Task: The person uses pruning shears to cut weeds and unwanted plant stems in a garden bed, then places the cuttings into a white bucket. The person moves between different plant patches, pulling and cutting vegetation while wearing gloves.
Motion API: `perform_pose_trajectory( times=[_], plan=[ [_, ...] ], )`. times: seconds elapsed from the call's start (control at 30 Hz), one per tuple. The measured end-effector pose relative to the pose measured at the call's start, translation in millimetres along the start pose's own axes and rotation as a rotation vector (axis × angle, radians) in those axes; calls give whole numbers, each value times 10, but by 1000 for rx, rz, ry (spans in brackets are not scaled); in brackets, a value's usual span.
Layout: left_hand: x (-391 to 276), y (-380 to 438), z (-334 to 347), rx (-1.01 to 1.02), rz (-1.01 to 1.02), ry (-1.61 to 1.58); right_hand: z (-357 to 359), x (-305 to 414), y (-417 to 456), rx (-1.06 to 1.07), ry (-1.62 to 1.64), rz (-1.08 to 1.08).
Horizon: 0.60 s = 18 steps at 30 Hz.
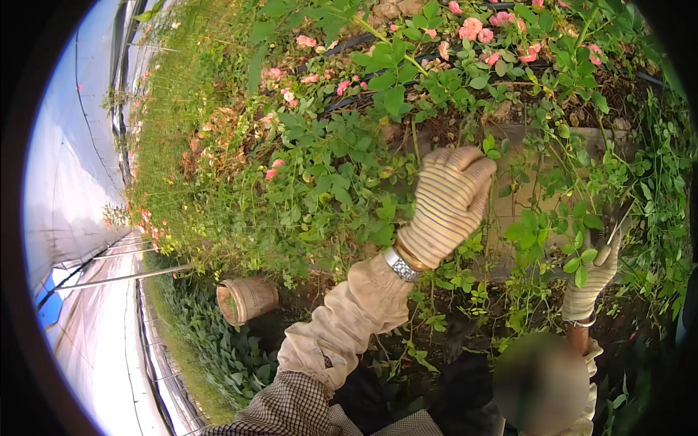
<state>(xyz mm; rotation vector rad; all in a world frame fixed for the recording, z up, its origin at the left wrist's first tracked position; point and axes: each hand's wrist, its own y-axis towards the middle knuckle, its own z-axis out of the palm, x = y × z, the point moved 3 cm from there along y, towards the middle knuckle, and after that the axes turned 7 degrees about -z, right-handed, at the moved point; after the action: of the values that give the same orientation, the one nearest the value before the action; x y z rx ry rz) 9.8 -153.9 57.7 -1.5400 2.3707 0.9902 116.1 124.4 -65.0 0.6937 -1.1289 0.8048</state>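
Note:
My left hand [455, 199], in a striped work glove with a metal wristwatch at the cuff, is curled at the bed's edge among thin rose stems. Its fingertips are turned away, and whether a stem lies in them cannot be made out. At the right, my gloved right hand [597, 261] is closed around a cutting tool [620, 222], its metal blade partly showing behind leaves. Rose foliage [529, 231] hangs between the two hands. Pink roses [471, 28] bloom on the bed above them.
A pale bed border [507, 201] runs behind the hands. A dirty plastic bucket [248, 300] lies tilted at the lower left, near dark leafy plants [218, 349]. Black irrigation pipes [349, 43] cross the bed. Greenhouse sheeting [76, 163] rises at the far left. A blurred round patch covers the lower right.

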Motion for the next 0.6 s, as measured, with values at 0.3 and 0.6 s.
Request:
perform_pose_trajectory(
  times=[0.3, 0.6],
  plan=[
    [2001, 146, -821, 670, -714, 778, -231, 698, -1482, 211, -491, 329],
    [2301, -676, -716, 340, -797, 152, 602, 958, -1596, 521, -346, 475]
  ],
)
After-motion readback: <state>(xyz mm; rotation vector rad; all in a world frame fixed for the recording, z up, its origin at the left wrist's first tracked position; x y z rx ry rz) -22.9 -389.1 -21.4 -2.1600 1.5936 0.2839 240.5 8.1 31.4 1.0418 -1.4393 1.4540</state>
